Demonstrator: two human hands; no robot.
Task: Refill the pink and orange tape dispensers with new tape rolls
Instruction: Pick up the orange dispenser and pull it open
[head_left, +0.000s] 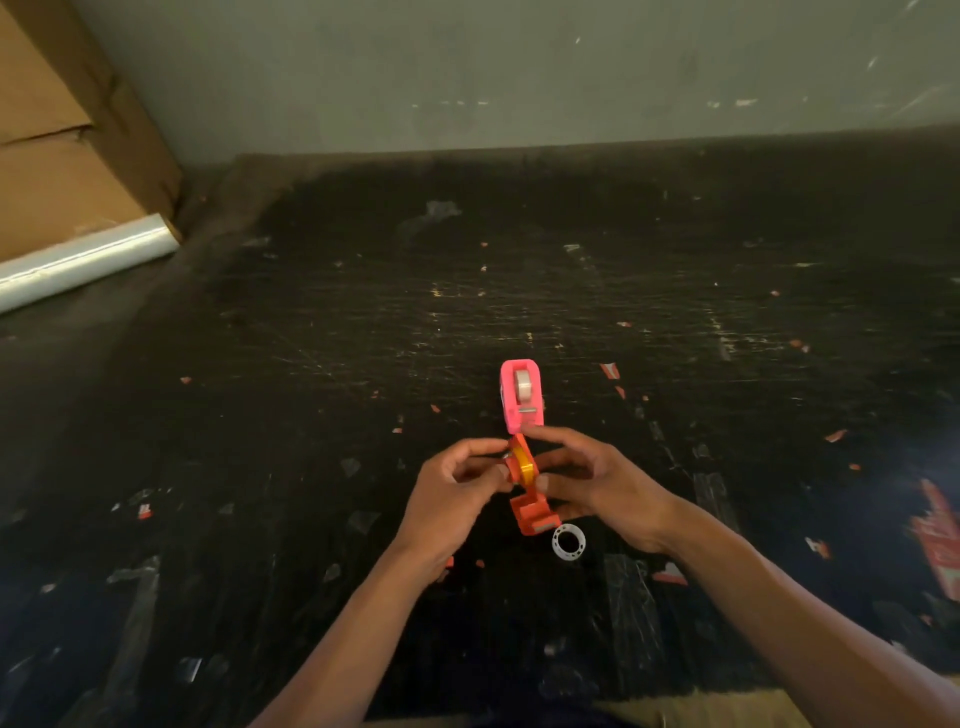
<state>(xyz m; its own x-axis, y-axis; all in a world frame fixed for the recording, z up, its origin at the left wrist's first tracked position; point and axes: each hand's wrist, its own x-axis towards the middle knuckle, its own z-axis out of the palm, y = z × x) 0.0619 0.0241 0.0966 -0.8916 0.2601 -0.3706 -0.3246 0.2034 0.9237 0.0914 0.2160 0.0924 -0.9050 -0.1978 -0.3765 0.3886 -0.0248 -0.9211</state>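
The orange tape dispenser is lifted just above the black table, held between both hands. A yellowish tape roll sits in its upper part. My left hand pinches the dispenser's left side near the roll. My right hand grips its right side with thumb and fingers. The pink tape dispenser rests on the table just beyond my hands, with a clear tape roll seated in it. An empty white tape core lies on the table below my right hand.
The black table is scratched and littered with tape scraps and red paper bits. A cardboard box and a clear film roll sit at the far left. Red packaging lies at the right edge. A grey wall stands behind.
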